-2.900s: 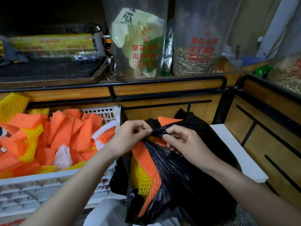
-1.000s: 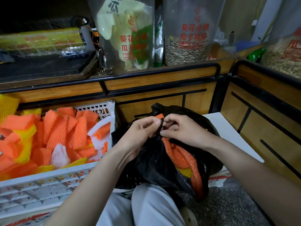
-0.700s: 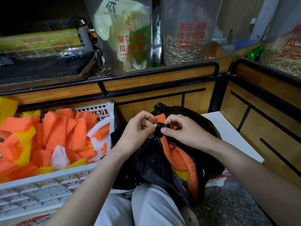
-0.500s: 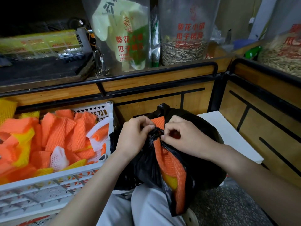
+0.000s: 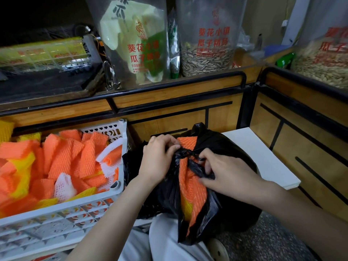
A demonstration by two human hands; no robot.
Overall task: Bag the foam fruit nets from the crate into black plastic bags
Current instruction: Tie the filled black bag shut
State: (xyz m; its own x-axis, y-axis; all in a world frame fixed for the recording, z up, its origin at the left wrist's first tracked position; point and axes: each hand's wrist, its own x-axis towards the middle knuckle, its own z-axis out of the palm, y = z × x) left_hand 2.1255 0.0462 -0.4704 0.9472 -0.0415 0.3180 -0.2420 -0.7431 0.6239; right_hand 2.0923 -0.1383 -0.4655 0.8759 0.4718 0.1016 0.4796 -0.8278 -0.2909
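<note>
A: Well, first entry: why did the black bag sit on the lap, just beside the crate?

B: Judgement: that gave a short reach from crate to bag, and the thighs propped it while both hands worked at its mouth. The bag was stuffed. Orange and yellow foam nets showed through a gap down its front.

A: Hands?

B: The left hand was curled, its thumb and forefinger pinching the twisted plastic at the knot. The right hand was curled too, its fingertips pinching a loose black tail just below the knot. Both gripped plastic, not nets.

A: Nets relative to the fingers?

B: The bagged ones lay directly under the knot, between the two hands. Whether they touched the fingertips could not be told. Many loose nets lay in the crate, apart from either hand.
</note>
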